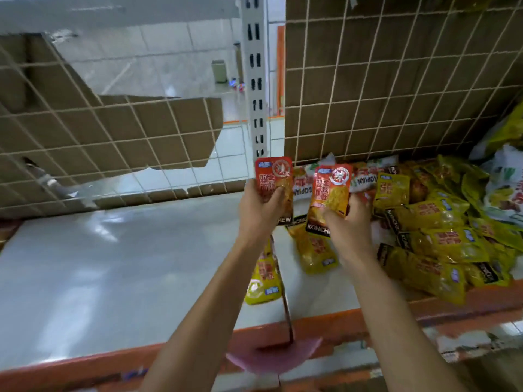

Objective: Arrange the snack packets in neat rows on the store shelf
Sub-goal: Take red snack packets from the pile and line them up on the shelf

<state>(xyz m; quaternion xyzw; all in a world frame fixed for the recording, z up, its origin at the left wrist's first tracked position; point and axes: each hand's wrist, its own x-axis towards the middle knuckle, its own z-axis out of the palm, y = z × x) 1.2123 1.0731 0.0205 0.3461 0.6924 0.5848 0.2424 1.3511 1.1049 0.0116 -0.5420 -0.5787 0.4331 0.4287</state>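
My left hand (261, 212) grips a red snack packet (273, 176) upright above the white shelf (113, 258), thumb across its front. Just to the right, my right hand (346, 222) holds an orange-red packet (332, 190) of the same kind, also upright. Both packets hover near the middle of the shelf by the wire-grid back. A loose heap of yellow snack packets (433, 222) covers the right half of the shelf. Two more yellow packets (317, 250) (263, 281) lie flat between my forearms.
A thin divider rail (284, 301) runs front to back across the shelf beside the lower yellow packet. Cardboard (396, 80) sits behind the wire grid. A slotted white upright post (256, 80) stands at the back. The shelf has an orange front lip (325, 326). Larger green-white bags (506, 176) lie far right.
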